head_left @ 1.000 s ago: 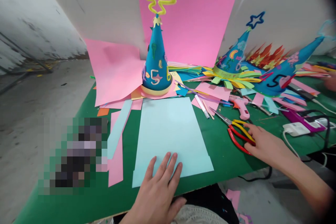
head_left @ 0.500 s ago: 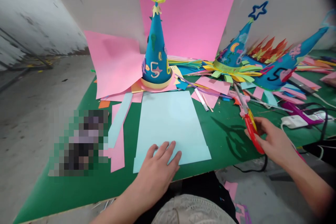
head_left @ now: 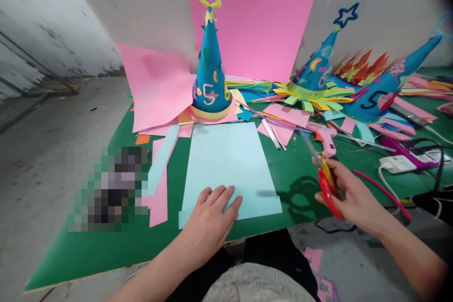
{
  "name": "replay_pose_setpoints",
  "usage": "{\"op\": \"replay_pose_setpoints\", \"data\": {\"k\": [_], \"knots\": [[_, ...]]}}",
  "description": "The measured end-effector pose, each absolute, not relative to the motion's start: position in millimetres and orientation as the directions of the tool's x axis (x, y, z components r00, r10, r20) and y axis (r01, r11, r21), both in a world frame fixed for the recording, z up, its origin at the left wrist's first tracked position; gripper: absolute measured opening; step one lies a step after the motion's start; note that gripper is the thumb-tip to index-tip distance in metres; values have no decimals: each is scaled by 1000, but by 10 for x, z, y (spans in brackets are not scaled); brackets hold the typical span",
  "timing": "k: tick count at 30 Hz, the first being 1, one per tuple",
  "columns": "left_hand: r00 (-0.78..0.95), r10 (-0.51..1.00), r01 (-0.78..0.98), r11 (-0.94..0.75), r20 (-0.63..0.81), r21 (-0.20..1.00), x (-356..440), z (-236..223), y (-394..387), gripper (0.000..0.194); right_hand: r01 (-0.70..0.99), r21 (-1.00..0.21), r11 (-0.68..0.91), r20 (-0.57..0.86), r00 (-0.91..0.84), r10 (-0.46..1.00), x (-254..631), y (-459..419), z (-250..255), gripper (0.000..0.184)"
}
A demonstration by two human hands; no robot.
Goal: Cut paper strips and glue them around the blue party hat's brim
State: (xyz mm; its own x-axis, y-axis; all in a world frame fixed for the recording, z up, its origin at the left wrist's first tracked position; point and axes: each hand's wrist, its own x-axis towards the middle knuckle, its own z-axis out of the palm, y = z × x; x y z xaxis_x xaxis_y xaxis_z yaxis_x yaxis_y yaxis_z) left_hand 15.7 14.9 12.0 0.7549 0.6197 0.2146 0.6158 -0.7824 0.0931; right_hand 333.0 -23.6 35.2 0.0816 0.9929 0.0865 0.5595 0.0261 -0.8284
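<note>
In the head view, the step in hand appears to be steadying the pale blue sheet [head_left: 226, 160] while handling the scissors [head_left: 324, 184]. Apply even palm pressure so that the sheet neither skids nor buckles. Hold the pressing fingers away from the blades, and direct the points away from the body. Give clearance to the pink glue gun [head_left: 324, 138], right of the sheet's far part. Check the sheet's near end first: it steps outward at both sides, and whether this is a fold or a second layer cannot be told.

Left hand [head_left: 212, 214]: palm down across the sheet's near edge, fingers slightly apart, gripping nothing. Right hand [head_left: 352, 193]: to the right of the sheet, raised above the green table [head_left: 85, 257], fingers curled around the scissors' handles. The blades are blurred; whether they are fully together cannot be told.

The sheet therefore lies directly beneath the left hand and well apart from the right. The scissors are right of the sheet and not touching it. A blue cone hat [head_left: 211, 73] stands just beyond the sheet's far edge.
</note>
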Motion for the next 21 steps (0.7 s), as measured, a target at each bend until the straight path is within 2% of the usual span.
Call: {"op": "replay_pose_setpoints", "data": {"k": [4,9,12,17,21], "knots": [[812,565,558,-825,149,89,273,291,223,32,814,-576,73,48,-55,997,3421,-433,313,65],[928,373,367,-918,13,151,450,309,374,38,948,-287,137,-5,-145,989,3688,-781,227,63],[935,352,352,-917,-37,190,494,225,464,38,976,-103,189,21,-188,982,3885,-1013,87,69],[928,370,370,-902,-43,223,470,169,503,39,961,23,274,56,-275,960,4040,-1163,-97,70],[920,383,393,-892,-88,223,463,193,477,40,952,76,296,63,-301,952,4033,-1092,-96,72]]}}
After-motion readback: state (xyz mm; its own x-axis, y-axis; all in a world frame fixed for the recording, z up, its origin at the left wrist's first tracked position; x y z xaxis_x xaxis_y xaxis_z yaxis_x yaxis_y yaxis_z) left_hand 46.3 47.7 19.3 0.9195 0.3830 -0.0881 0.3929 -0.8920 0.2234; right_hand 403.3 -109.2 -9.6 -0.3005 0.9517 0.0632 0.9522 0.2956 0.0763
